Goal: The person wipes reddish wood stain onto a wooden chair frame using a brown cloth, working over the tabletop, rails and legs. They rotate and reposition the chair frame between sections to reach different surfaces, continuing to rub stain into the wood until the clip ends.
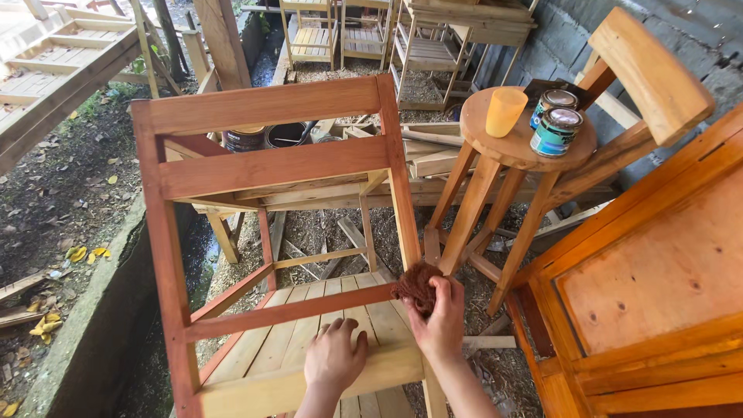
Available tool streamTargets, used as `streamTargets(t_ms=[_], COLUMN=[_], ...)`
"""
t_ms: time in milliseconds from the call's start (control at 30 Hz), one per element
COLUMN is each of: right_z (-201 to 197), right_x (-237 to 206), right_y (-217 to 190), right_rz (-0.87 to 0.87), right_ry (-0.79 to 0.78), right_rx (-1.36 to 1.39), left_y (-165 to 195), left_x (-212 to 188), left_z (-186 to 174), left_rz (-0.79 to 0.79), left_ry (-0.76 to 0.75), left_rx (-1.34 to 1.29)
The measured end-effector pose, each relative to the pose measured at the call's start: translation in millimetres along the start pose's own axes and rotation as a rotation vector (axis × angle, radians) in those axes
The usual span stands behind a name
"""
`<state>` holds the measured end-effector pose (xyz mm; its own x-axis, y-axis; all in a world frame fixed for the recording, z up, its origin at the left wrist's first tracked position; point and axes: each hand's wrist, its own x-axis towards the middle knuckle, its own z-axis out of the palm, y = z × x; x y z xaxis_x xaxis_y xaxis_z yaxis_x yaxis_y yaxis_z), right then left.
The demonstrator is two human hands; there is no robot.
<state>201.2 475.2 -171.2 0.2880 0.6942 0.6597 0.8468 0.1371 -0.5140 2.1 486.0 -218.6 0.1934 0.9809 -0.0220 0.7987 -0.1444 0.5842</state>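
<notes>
Stool back beyond right edge; both forearms below bottom edge.

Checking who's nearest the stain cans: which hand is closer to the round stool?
Right. The right hand, holding a brown rag, is just below the stool legs; the left hand rests farther left.

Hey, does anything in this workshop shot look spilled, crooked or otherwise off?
Nothing looks spilled. The wooden frame is only partly stained: reddish rails against pale slats. The right hand presses a brown rag on its post, the left hand rests on the slats. Two cans sit upright on the stool.
</notes>
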Motion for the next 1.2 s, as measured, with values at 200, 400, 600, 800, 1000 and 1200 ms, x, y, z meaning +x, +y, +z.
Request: streamTargets(t_ms=[200, 400, 600, 800, 1000, 1200], right_z=[39, 87, 82, 43, -1, 17], right_x=[57, 194, 181, 56, -66, -17], right_y=[9, -22, -31, -3, 17, 11], right_rz=[-0.038, -0.176, -0.164, -0.104, -0.017, 0.054], right_ry=[0.063, 0.153, 0.145, 0.074, 0.008, 0.084], right_rx=[0.114, 0.009, -0.092, -0.061, -0.058, 0.066], left_y=[-20, -38, -37, -7, 10, 10], left_x=[-4, 1, -7, -5, 10, 10], left_z=[21, 56, 51, 47, 44, 49], left_rz=[0.083, 0.295, 0.306, 0.418, 0.463, 0.49], left_ry=[0.241, 0.622, 0.643, 0.688, 0.614, 0.632], left_rx=[-0.071, 0.143, 0.206, 0.138, 0.25, 0.272])
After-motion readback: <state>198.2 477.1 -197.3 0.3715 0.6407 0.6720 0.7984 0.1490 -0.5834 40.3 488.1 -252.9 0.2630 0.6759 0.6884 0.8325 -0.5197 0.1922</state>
